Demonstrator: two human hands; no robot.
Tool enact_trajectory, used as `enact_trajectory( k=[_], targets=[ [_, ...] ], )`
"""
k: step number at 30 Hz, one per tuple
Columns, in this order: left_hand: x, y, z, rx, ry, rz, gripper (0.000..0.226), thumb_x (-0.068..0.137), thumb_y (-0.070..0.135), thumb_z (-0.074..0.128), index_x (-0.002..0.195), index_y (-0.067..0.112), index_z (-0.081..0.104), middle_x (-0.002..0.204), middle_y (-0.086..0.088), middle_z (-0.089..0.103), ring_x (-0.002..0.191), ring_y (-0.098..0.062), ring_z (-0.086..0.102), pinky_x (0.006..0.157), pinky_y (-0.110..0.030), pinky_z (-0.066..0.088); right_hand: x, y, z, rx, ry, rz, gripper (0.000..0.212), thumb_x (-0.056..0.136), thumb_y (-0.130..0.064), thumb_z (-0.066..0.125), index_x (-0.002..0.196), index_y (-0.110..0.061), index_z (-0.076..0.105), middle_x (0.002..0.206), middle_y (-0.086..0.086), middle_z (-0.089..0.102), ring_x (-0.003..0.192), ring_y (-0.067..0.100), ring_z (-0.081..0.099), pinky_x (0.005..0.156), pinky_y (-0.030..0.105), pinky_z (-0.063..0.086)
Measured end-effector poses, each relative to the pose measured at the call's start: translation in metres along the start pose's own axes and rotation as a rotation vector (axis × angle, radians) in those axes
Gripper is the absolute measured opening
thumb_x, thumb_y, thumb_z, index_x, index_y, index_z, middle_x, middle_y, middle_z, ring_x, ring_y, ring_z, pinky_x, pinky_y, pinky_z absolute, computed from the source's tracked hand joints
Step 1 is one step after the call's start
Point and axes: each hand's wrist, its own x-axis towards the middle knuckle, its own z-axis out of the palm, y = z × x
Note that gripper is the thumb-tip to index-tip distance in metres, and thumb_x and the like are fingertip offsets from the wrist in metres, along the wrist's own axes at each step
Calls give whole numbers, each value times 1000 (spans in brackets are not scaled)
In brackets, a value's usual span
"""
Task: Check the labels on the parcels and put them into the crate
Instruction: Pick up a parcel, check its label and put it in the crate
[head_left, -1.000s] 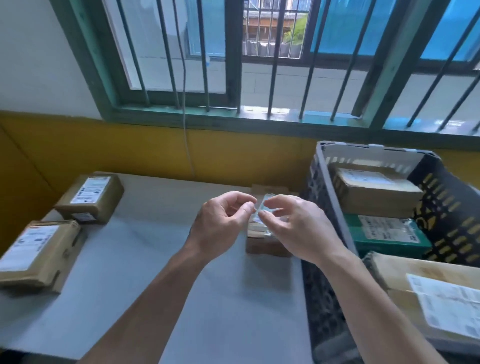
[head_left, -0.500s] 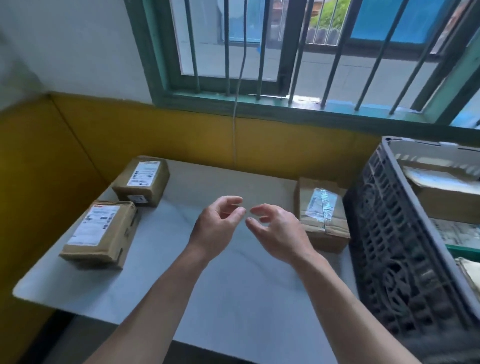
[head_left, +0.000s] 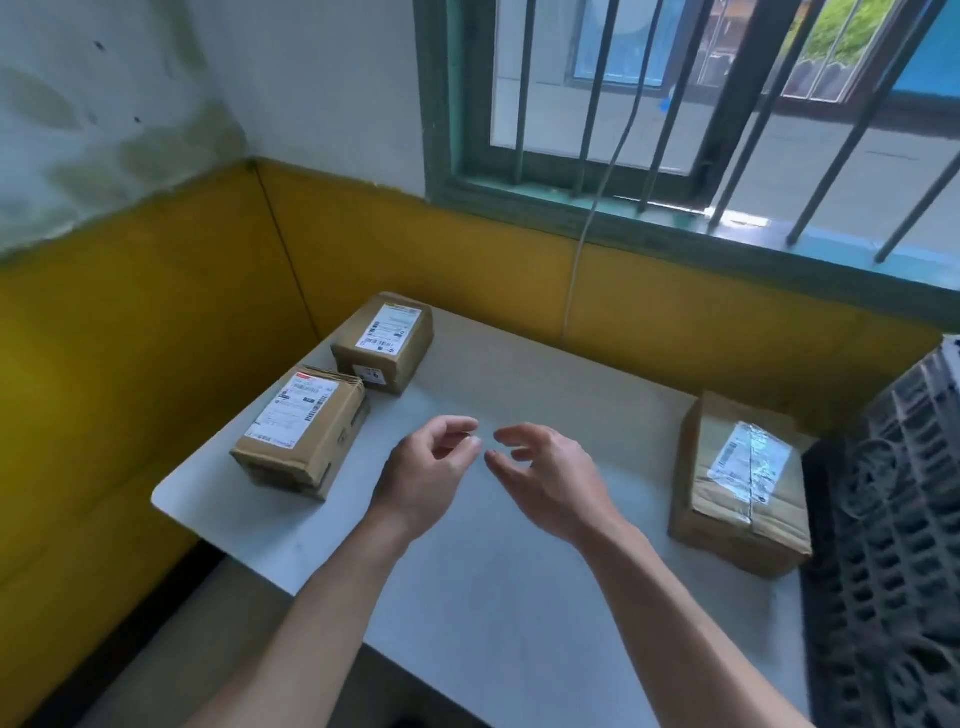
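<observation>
Hovering over the table (head_left: 519, 597), left hand (head_left: 426, 467) and right hand (head_left: 550, 478) curl loosely, spread, empty.

White shipping labels with barcodes sit atop three cardboard parcels: the near-left parcel (head_left: 301, 428), the far-left parcel (head_left: 384, 340) and the right parcel (head_left: 743, 480), whose label lies under glossy tape. The print on all three is too small and blurred to read; no words, numbers or brands are legible.
</observation>
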Motion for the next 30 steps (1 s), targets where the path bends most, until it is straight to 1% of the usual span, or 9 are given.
enact_trajectory(
  k=[8,12,15,17,20,23,25,27,30],
  targets=[
    [46,-37,-61,94,16,-24,25,103,27,60,126,26,66,113,10,67,111,-10,62,94,-27,48,48,-46,62,73,-51,26,34,95,-43,61,124,-28,68,128,-8,69,113,9,66,98,33,52],
    [79,-62,-105,195,91,-56,27,103,29,58,129,26,65,135,2,61,123,-16,56,94,-31,46,74,-74,106,182,-128,109,33,95,-37,60,125,-26,68,129,-5,69,114,11,67,100,34,52],
    [106,-87,-138,286,192,-125,40,101,32,60,140,26,56,152,-3,46,137,-24,46,106,-44,49,89,-91,139,221,-191,174,39,96,-36,57,132,-25,64,136,-7,65,120,11,63,103,29,48],
    [119,-106,-161,290,213,-157,51,99,35,64,146,27,48,153,-4,44,134,-26,48,100,-52,55,94,-102,159,255,-237,234,46,96,-36,57,140,-22,58,143,-4,60,128,13,58,107,30,45],
    [135,-129,-191,253,180,-227,62,97,36,67,152,29,38,152,-5,43,126,-27,58,86,-46,63,101,-118,186,301,-284,324,55,96,-34,56,148,-16,49,149,3,54,135,18,52,111,32,42],
    [145,-145,-205,270,103,-342,71,99,36,65,158,26,27,158,-8,40,135,-30,53,96,-45,56,104,-129,201,312,-301,380,51,99,-27,54,147,-12,47,147,7,56,132,22,53,102,27,44],
    [147,-155,-209,226,44,-408,67,101,36,62,158,23,27,155,-9,47,135,-30,53,100,-45,51,106,-133,208,334,-300,412,49,100,-24,51,147,-13,45,147,3,55,129,19,55,88,21,41],
    [146,-160,-209,154,-17,-450,55,104,33,58,152,21,35,147,-9,57,129,-28,58,95,-39,52,105,-135,214,367,-308,449,46,100,-24,50,146,-17,46,142,0,58,115,17,58,80,20,41],
    [146,-165,-212,98,-50,-455,42,105,32,57,144,19,49,136,-8,64,118,-24,62,90,-36,52,107,-137,225,447,-313,486,39,96,-26,53,135,-21,55,126,-5,66,102,13,62,85,27,51]
  ],
)
